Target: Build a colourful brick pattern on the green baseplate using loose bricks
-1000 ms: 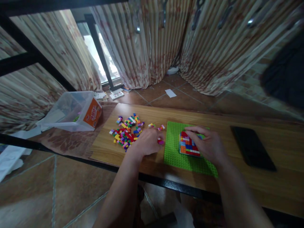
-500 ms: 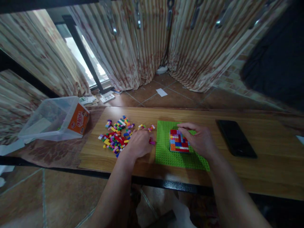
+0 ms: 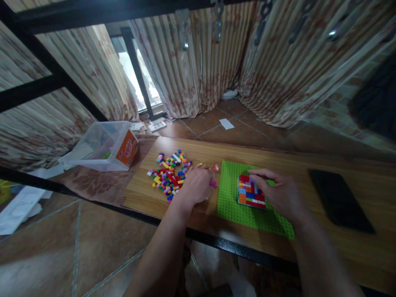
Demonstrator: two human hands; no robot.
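Colourful toy building bricks (image 3: 168, 175) lie in a loose pile on the wooden table. At the right side of this pile is my left hand (image 3: 198, 183), back upward, with fingers curled down; its fingertips and anything in them are hidden. A green studded baseplate (image 3: 229, 202) lies to the right of the pile. On it sits a flat multicoloured brick panel (image 3: 251, 193), mostly red, orange and blue. My right hand (image 3: 280, 192) is at the panel's far right corner, thumb and forefinger pinched close together; what they grip cannot be made out.
A black phone-like slab (image 3: 340, 200) lies on the wooden table (image 3: 192, 220) to the right. A clear plastic bin (image 3: 102, 144) with an orange label stands at the left. Dark metal frame bars (image 3: 93, 22) with hanging clips cross the top, before striped curtains (image 3: 198, 70).
The view has turned left, so everything sits further right in the picture. My left hand stays by the pile, and my right hand stays at the panel's corner.
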